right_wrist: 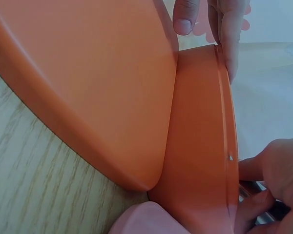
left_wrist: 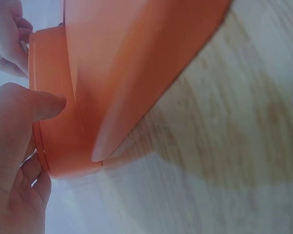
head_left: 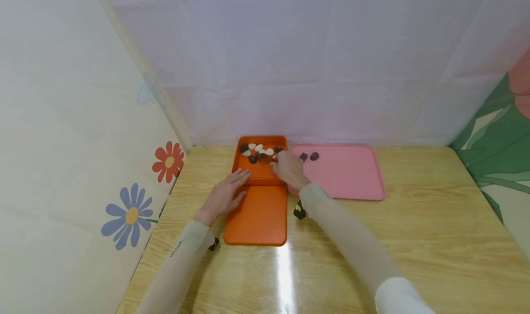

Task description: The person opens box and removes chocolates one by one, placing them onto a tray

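Note:
An orange box (head_left: 265, 182) holds several dark and white pebble-like pieces (head_left: 252, 159) near its far side. My left hand (head_left: 223, 196) rests at the box's front left corner. Its fingers lie along the rim, with the thumb in front of the front wall (left_wrist: 53, 126). My right hand (head_left: 290, 169) reaches over the box's right edge, fingertips by the pieces. In the right wrist view its fingers pinch a shiny silver and black thing (right_wrist: 276, 210), mostly hidden behind the wall; I cannot tell its kind.
A flat orange lid (head_left: 261, 217) lies against the box's front. To the right sits a pink tray (head_left: 348, 176) with two dark pieces (head_left: 314, 156) on it. The wooden table (head_left: 414, 240) meets cloth-covered walls at the back and sides.

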`<move>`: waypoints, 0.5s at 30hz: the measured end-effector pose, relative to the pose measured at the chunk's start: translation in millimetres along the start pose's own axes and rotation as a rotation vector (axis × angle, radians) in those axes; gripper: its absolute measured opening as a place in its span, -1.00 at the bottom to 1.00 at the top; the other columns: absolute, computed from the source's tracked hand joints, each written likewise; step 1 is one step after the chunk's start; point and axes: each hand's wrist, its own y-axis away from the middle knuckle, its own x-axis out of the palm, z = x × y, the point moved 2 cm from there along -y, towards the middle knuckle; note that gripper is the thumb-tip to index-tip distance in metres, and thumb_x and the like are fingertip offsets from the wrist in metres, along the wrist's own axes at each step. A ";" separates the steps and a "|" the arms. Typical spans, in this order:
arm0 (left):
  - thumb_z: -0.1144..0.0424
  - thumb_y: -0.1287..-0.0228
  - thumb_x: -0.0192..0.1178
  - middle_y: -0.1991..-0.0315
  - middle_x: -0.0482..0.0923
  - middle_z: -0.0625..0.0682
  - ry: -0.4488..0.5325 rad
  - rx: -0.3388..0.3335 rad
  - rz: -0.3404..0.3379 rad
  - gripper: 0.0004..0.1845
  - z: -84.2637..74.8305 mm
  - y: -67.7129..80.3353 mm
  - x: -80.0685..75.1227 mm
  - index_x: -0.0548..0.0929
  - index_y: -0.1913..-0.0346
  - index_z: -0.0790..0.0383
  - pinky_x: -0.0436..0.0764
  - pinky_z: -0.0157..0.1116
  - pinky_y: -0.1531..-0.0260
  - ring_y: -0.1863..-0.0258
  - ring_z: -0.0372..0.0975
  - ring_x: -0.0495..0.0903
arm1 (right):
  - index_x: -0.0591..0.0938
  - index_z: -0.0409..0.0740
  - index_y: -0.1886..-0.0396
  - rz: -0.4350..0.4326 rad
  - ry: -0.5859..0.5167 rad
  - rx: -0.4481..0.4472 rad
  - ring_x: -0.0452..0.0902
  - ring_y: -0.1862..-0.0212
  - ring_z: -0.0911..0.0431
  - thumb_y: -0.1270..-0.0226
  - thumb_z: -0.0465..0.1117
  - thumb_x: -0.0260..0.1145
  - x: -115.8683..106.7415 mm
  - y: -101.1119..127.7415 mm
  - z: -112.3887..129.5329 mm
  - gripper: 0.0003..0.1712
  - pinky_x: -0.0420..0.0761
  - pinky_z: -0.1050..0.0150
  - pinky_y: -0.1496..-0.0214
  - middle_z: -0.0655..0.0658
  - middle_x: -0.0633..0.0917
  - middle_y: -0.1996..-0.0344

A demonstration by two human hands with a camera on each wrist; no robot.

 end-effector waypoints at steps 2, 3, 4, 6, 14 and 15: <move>0.32 -0.46 0.37 -0.58 0.40 0.20 0.000 -0.002 0.000 -0.30 0.0 0.2 0.5 0.42 -0.59 0.31 0.47 0.18 -0.46 -0.60 0.14 0.32 | 0.73 -0.10 0.46 0.002 0.001 0.002 0.30 0.71 0.20 -0.56 -0.05 0.40 -1.1 0.7 -0.5 -0.65 0.24 0.34 0.68 0.03 0.42 0.74; 0.32 -0.46 0.37 -0.58 0.40 0.19 0.000 -0.004 0.000 -0.31 -0.1 0.1 0.7 0.42 -0.59 0.30 0.47 0.17 -0.47 -0.61 0.14 0.32 | 0.72 -0.10 0.48 -0.001 0.002 0.001 0.30 0.71 0.20 -0.56 -0.05 0.40 -1.8 0.9 -0.7 -0.64 0.24 0.34 0.68 0.04 0.41 0.75; 0.31 -0.46 0.37 -0.58 0.40 0.18 0.000 -0.006 0.001 -0.31 -0.1 0.1 0.8 0.42 -0.59 0.30 0.47 0.17 -0.47 -0.61 0.13 0.32 | 0.72 -0.10 0.49 -0.002 -0.001 0.002 0.29 0.71 0.20 -0.56 -0.05 0.40 -2.4 1.2 -0.9 -0.63 0.24 0.34 0.68 0.04 0.40 0.75; 0.31 -0.47 0.37 -0.59 0.39 0.17 0.001 -0.010 0.003 -0.31 0.0 0.0 1.1 0.42 -0.59 0.29 0.46 0.16 -0.48 -0.61 0.12 0.32 | 0.73 -0.11 0.50 -0.004 -0.010 0.004 0.29 0.71 0.19 -0.57 -0.05 0.39 -3.7 1.8 -1.3 -0.62 0.22 0.33 0.68 0.04 0.39 0.76; 0.30 -0.49 0.35 -0.61 0.37 0.15 0.004 -0.027 0.026 -0.31 1.3 -0.7 2.0 0.40 -0.60 0.27 0.42 0.14 -0.52 -0.63 0.10 0.29 | 0.81 -0.09 0.38 -0.014 -0.037 0.001 0.30 0.68 0.21 -0.57 -0.03 0.37 -10.4 4.3 -1.5 -0.67 0.21 0.36 0.67 0.03 0.48 0.71; 0.29 -0.49 0.35 -0.61 0.37 0.14 0.002 -0.029 0.029 -0.31 1.6 -0.7 2.1 0.40 -0.60 0.27 0.42 0.13 -0.52 -0.63 0.09 0.28 | 0.81 -0.08 0.36 -0.013 -0.044 0.000 0.29 0.68 0.22 -0.57 -0.03 0.37 -11.1 4.5 -1.4 -0.69 0.21 0.36 0.68 0.03 0.49 0.70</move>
